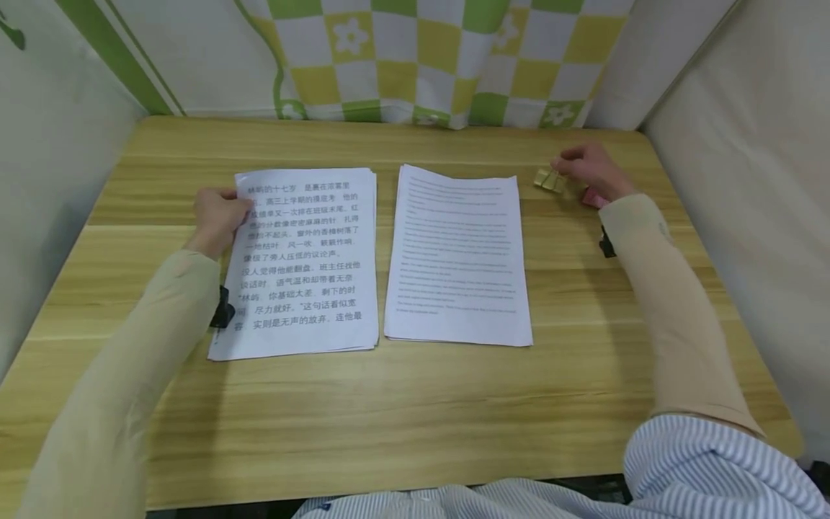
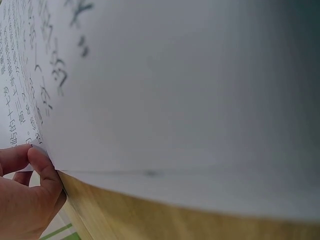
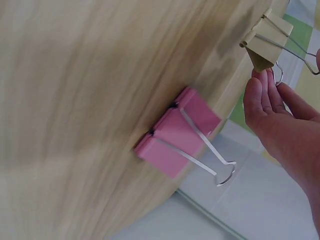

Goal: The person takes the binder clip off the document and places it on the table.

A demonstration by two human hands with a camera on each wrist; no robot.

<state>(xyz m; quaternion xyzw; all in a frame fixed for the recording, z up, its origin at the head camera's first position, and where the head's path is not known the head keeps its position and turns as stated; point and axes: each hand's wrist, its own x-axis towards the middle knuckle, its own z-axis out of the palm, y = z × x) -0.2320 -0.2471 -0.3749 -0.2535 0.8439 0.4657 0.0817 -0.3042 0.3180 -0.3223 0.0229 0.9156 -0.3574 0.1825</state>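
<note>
My left hand (image 1: 219,220) pinches the upper left edge of a paper stack (image 1: 305,252) printed in large Chinese characters. In the left wrist view, the thumb and fingers of that hand (image 2: 25,195) close on the sheets' corner, and the paper (image 2: 150,110) bows toward the camera. My right hand (image 1: 595,171), at the table's back right, grips a yellow binder clip (image 1: 548,180) by its wire handles. The right wrist view shows the yellow clip (image 3: 267,42) at the fingertips. Near that hand, a pink binder clip (image 3: 177,135) lies on the table, partly covered in the head view.
A second paper stack (image 1: 459,259), printed in small lines of text, lies right of the first with a narrow gap between them. Behind the wooden table (image 1: 415,411) hangs a green and yellow checked cloth (image 1: 428,65). Pale fabric walls (image 1: 746,144) flank both sides.
</note>
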